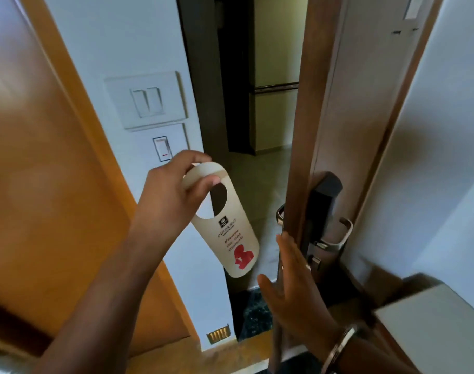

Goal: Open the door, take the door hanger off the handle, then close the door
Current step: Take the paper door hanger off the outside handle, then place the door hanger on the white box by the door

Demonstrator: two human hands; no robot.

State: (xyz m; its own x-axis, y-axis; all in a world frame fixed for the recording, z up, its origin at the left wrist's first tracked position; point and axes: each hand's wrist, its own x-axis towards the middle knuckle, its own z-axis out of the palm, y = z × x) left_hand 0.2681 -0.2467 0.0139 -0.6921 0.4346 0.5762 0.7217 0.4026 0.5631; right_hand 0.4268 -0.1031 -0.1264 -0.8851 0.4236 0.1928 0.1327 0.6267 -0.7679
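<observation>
The brown door [306, 109] stands partly open, its edge facing me. A beige door hanger [230, 238] with a red figure and a round hole hangs free in the doorway, pinched at its top loop by my left hand [173, 193]. My right hand [292, 290] is flat and open, fingers up, against the door's edge just below the lock. The silver lever handle [341, 236] and black lock plate [322, 209] sit on the door's inner face, with nothing hanging on them. A second handle end [281, 215] shows on the outer side.
White wall switches [146, 101] and a single switch [161, 148] are on the wall left of the doorway. An orange wooden panel [41, 184] fills the left. A white surface [430, 327] lies at lower right. A floor vent [218, 336] sits low by the frame.
</observation>
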